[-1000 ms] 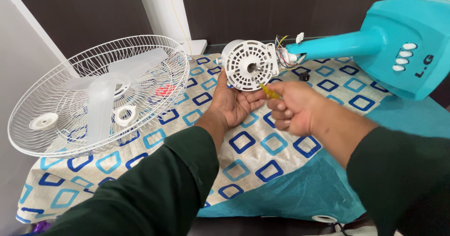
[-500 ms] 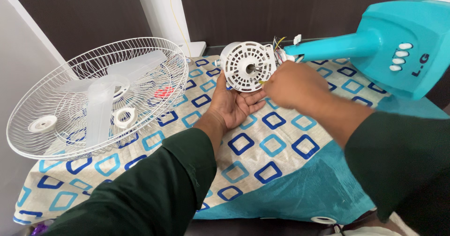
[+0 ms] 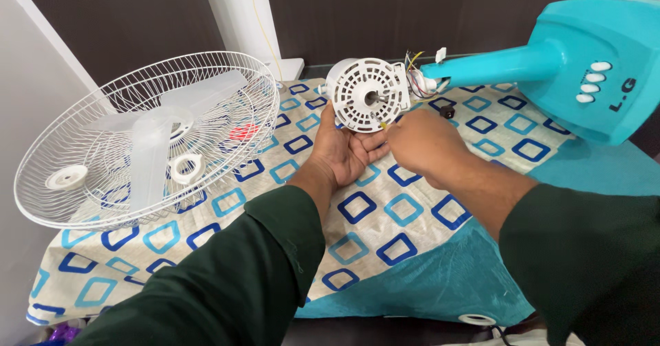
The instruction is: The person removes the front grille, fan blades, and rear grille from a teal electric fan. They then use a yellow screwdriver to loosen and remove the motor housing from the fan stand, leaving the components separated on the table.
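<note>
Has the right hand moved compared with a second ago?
Yes. The right hand has moved up toward the white motor housing, judged against the teal fan stand.

One white round vented plastic motor housing [image 3: 368, 104] sits at upper centre. One turquoise plastic fan stand [image 3: 564, 61] fills the upper right, carrying four white oval buttons [image 3: 591, 82]. One white wire fan guard [image 3: 148, 136] lies at left, holding one translucent plastic blade [image 3: 155, 143]. Two hands: left hand [image 3: 344, 153], right hand [image 3: 423, 143].
</note>
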